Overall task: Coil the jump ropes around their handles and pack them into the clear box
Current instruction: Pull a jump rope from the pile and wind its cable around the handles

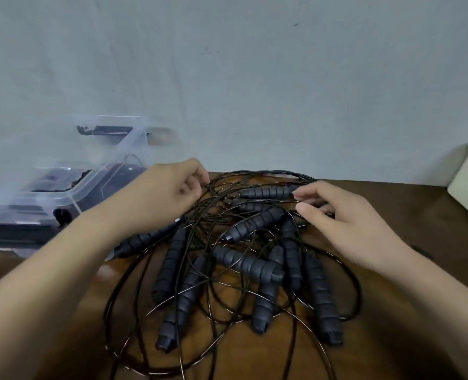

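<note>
**Kid:** What is going on here?

**Helper:** A big messy pile of thin black jump ropes (227, 242) with bumpy dark grey handles lies on the brown wooden worktop (392, 209), right under both hands. The left hand (169, 193) has its fingers (197, 174) curled, and they seem to pinch some cords at the far side of the pile. The right hand (345, 223) has its fingers loosely spread, tips just beside one grey handle (265, 192).

**Kid:** Which step is it?

**Helper:** I think it is picking one rope out. Nothing here looks coiled yet.

**Kid:** And the box?

**Helper:** The clear plastic box (95, 171) sits beyond the left hand. Next, one rope must be pulled free gently, so the cords don't knot.
</note>
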`<state>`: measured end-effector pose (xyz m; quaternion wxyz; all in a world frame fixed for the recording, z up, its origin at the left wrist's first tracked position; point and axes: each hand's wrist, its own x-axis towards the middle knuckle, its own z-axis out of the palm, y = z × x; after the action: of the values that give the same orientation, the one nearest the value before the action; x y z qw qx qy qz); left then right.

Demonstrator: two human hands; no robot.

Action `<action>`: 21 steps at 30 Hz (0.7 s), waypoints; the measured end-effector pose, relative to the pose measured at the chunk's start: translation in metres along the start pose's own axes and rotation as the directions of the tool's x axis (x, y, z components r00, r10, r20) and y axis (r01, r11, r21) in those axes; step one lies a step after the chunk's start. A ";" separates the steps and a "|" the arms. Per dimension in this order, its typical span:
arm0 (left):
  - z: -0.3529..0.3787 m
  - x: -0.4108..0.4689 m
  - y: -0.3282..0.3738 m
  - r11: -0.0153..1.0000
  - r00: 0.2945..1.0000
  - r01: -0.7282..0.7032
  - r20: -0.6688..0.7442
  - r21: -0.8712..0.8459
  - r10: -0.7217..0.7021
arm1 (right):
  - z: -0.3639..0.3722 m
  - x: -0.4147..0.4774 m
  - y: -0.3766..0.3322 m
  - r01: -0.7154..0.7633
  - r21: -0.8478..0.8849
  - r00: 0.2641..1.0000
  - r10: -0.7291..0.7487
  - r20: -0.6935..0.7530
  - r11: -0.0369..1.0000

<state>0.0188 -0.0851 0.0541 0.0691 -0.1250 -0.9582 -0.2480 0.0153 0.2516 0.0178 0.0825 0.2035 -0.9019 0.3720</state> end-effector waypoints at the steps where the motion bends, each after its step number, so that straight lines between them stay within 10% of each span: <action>1: 0.003 0.001 -0.011 0.998 0.999 0.049 0.015 0.030 -0.049 | 0.004 -0.005 0.005 -0.001 -0.010 1.000 0.001 -0.027 1.000; 21: 0.050 -0.050 -0.069 0.937 0.901 0.315 0.264 0.151 -0.345 | 0.064 -0.047 0.038 0.129 -0.164 0.956 -0.167 -0.242 0.978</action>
<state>0.0444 -0.1290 -0.0308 -0.1071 0.0084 -0.9769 -0.1849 0.0417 0.2451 -0.0657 0.2400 0.2146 -0.8908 0.3206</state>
